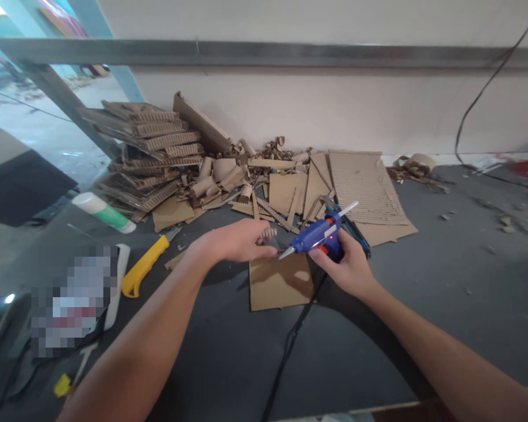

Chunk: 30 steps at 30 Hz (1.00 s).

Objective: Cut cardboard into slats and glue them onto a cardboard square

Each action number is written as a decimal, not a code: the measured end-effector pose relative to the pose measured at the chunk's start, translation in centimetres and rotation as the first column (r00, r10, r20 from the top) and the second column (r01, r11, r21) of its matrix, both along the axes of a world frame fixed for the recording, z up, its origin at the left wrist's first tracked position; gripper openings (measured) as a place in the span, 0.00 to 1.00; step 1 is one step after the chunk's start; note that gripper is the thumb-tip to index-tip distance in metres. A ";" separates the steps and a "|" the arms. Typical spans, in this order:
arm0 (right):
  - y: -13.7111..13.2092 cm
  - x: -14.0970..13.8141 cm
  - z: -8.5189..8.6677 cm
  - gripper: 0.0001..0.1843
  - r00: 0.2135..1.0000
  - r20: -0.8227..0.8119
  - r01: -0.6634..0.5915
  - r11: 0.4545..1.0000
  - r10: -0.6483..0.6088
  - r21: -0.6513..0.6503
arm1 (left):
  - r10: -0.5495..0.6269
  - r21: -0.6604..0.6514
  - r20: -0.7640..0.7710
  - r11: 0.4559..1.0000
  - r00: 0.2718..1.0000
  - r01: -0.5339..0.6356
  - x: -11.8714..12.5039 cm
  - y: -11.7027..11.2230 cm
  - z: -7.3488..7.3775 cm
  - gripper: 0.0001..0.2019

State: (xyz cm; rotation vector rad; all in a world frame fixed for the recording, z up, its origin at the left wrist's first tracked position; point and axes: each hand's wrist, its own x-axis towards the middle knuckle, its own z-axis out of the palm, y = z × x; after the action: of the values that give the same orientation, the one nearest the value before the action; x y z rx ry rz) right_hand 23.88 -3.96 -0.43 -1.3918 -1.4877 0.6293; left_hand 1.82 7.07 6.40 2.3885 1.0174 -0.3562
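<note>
My right hand [347, 264] is wrapped round the handle of a blue hot glue gun [312, 237], whose metal nozzle points left and down toward my left hand [240, 240]. A clear glue stick [348, 209] juts from the gun's back end. Between the fingers of my left hand is a small corrugated cardboard strip [268, 232], mostly hidden by the hand. Below both hands, a flat square piece of cardboard [279, 287] lies on the dark table. The nozzle tip is close to my left fingertips; whether they touch, I cannot tell.
Stacked cardboard panels [158, 138] stand at the back left, beside a heap of cardboard scraps [222, 176]. A corrugated sheet [365, 184] lies behind the gun. At left are a yellow-handled cutter [145, 266] and a white-green tube [104, 212]. A black cord [290, 346] runs toward the front edge.
</note>
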 end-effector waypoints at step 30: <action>-0.7 -3.0 -0.7 0.08 0.760 0.648 -0.064 0.985 -0.058 0.163 | 0.001 0.123 0.148 0.992 0.989 -0.020 -1.9 3.3 -2.7 0.13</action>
State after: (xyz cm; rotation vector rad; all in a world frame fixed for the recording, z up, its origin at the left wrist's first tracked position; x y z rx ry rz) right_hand 20.92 -4.67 -1.11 -1.5462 -2.0323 -0.0253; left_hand -0.11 10.35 3.70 2.4768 1.0099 -0.1118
